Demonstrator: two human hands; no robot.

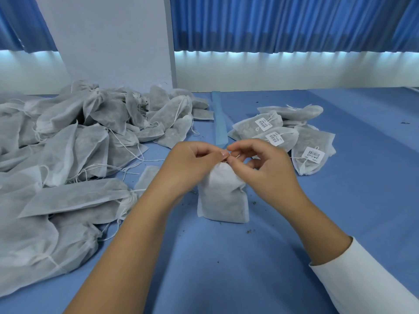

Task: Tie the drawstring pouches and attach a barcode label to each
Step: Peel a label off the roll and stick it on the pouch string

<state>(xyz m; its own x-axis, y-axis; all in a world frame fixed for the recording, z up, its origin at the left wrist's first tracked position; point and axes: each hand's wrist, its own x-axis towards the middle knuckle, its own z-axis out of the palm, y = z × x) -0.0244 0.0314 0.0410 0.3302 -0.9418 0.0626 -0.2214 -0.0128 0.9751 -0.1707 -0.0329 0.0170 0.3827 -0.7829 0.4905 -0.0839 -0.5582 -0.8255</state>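
Head camera: a white drawstring pouch [223, 196] stands upright on the blue table [226, 268], its gathered neck hidden behind the fingers. The left hand [192, 159] and right hand [260, 164] meet above it, fingertips pinching the thin white drawstring [237, 156]; any knot is concealed. A heap of unlabelled pouches [68, 137] runs off the left edge. The tagged pouches [281, 132] lie beyond the right hand, each barcode label [314, 154] showing bars and characters too small to read. A white sleeve [367, 275] is cut off at lower right.
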